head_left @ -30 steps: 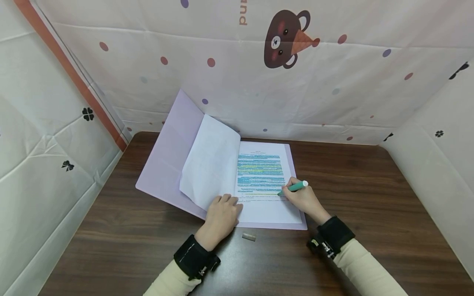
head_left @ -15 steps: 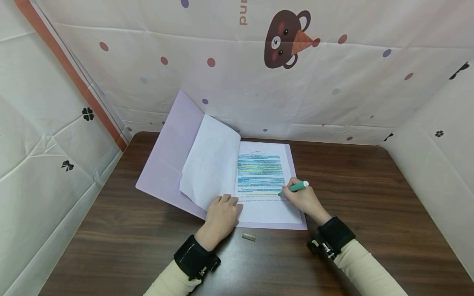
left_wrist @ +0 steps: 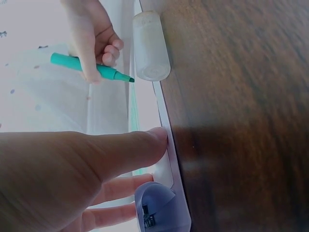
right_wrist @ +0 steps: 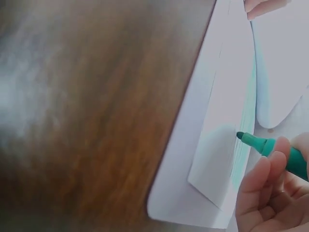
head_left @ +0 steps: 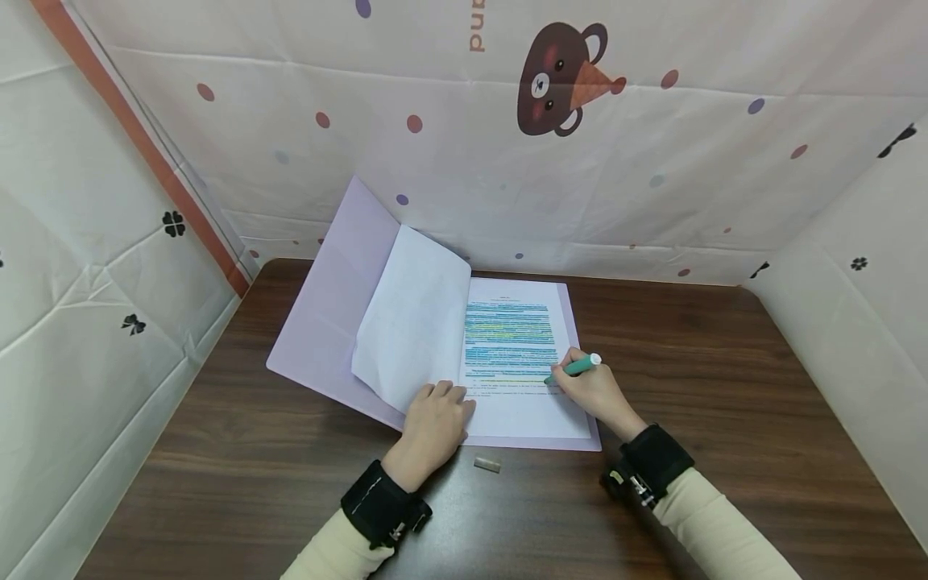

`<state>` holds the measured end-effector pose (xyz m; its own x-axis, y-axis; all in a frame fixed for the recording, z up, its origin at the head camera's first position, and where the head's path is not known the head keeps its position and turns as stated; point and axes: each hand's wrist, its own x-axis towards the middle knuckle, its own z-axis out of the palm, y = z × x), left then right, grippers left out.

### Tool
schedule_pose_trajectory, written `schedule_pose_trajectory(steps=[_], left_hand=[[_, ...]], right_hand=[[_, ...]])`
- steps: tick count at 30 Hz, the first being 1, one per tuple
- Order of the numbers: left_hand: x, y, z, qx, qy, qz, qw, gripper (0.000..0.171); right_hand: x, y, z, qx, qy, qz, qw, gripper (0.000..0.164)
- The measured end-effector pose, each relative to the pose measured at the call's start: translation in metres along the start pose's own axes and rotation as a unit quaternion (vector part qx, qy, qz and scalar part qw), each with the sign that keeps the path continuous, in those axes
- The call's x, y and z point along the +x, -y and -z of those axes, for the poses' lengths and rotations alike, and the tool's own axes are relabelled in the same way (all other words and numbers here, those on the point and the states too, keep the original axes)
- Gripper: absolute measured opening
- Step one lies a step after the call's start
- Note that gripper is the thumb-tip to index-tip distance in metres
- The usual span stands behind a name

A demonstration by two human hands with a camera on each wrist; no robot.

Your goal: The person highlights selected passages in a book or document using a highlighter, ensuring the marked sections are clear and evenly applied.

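My right hand (head_left: 590, 393) pinches a green highlighter marker (head_left: 582, 365) between thumb and fingers. Its dark tip is right at a lower line of the printed page (head_left: 522, 417), whose text above bears blue-green and yellow highlighting. My left hand (head_left: 437, 417) rests with extended fingers at the lower inner part of the paper, beside the fold. A turned-back white sheet (head_left: 416, 314) leans left against the raised lilac cover of a folder (head_left: 319, 322). The right wrist view shows the marker (right_wrist: 263, 144) angled toward the paper.
A small translucent whitish-grey cylinder, like a pen cap (head_left: 487, 465), lies on the dark wooden table (head_left: 689, 346) just in front of the folder. Pale patterned cloth (head_left: 435, 161) hangs behind the table and at both sides. Both wrists wear black straps with cameras.
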<state>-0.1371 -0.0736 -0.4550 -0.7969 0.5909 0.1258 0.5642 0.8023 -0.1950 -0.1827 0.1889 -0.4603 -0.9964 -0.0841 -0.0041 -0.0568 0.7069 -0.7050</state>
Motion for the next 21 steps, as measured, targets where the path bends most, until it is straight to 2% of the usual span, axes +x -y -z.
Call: schedule_pose_trajectory(steps=[11, 16, 21], left_hand=[[0.001, -0.001, 0.001, 0.002, -0.019, -0.002, 0.9998, 0.034], [0.003, -0.003, 0.003, 0.005, -0.028, 0.001, 0.9996, 0.023], [0.005, -0.004, 0.006, 0.012, -0.023, 0.001, 0.9997, 0.012]], right_hand=[[-0.003, 0.003, 0.003, 0.03, -0.022, -0.026, 0.999, 0.021], [-0.002, 0.004, 0.007, 0.036, -0.049, -0.01, 0.998, 0.02], [-0.002, 0.002, 0.012, 0.047, -0.059, 0.008, 0.997, 0.019]])
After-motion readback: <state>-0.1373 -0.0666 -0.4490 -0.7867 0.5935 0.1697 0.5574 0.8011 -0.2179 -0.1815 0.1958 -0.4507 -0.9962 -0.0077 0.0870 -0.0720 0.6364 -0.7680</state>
